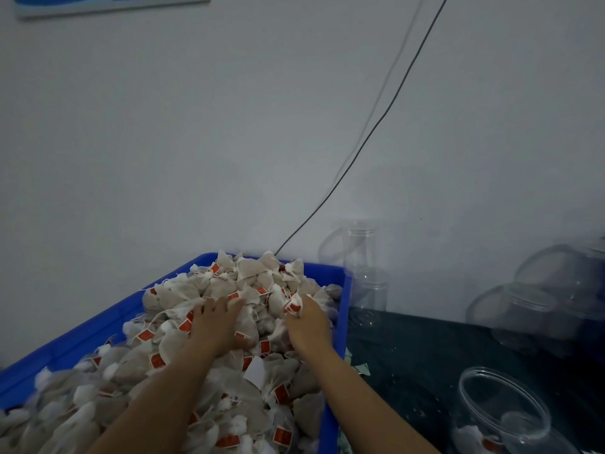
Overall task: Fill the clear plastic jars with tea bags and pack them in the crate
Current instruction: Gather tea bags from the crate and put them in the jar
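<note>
A blue crate [108,317] is heaped with pale tea bags [248,280] that carry red tags. My left hand [217,326] lies flat on the heap with its fingers spread. My right hand [306,319] sits near the crate's right wall, its fingers curled round a tea bag [294,303] with a red tag. An open clear jar [504,404] stands at the lower right on the dark table, with a few tea bags at its bottom.
Several empty clear jars [370,276] stand stacked against the wall behind the crate, and more clear jars [537,309] sit at the far right. A thin cable [370,139] runs down the wall to the crate's back edge. The dark table top [409,348] lies between crate and jars.
</note>
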`<state>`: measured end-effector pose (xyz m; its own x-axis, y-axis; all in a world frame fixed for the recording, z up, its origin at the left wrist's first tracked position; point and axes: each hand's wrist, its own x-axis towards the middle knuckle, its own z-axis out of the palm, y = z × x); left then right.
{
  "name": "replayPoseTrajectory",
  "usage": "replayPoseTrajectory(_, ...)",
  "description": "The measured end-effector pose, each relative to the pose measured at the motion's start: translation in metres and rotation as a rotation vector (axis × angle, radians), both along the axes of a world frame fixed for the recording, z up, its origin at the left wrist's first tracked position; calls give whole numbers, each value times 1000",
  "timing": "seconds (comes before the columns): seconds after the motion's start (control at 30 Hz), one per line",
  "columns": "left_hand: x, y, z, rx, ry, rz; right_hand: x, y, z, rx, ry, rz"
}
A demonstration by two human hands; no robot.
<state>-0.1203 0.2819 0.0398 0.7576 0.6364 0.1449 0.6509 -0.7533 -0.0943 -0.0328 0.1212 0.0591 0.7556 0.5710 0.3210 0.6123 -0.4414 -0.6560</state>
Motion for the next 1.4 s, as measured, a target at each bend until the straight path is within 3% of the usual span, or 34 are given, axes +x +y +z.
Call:
replayPoseTrajectory(0.23,-2,-3,6,127,-50,-105,-1,-2,2,13,1,5)
replayPoseTrajectory(0.33,-1,-8,4,26,-140,-168,-5,-5,4,74,95,37)
replayPoseTrajectory(0.43,-4,-9,3,-147,-342,-184,-11,-9,10,210,251,86)
replayPoseTrajectory(0.6,-4,-7,13,-322,-730,-163,-9,-9,10,244,307,93)
replayPoseTrajectory(0.73,7,-22,46,-691,-1072,-82,-8,-7,10,233,325,73)
replayPoseTrajectory(0.8,12,-30,56,-860,-1129,-80,-7,-6,10,293,387,108)
replayPoseTrajectory(0.87,15,-39,63,-1179,-1214,-140,-11,-7,15,337,391,154)
replayPoseTrajectory(0.93,15,-50,68,-1393,-1196,-197,-17,-8,21,451,403,240)
replayPoseTrajectory(1.03,11,-65,73,-1388,-990,-60,-22,-13,27,578,443,314)
replayPoseTrajectory(1.13,0,-77,77,-1568,-852,-80,-19,-29,37,517,461,325)
replayPoseTrajectory(1.23,-6,-96,85,-1817,-934,-140,-14,-48,59,448,488,316)
replayPoseTrajectory(1.4,4,-157,112,-1868,-1006,-176,-8,-86,93,462,523,199)
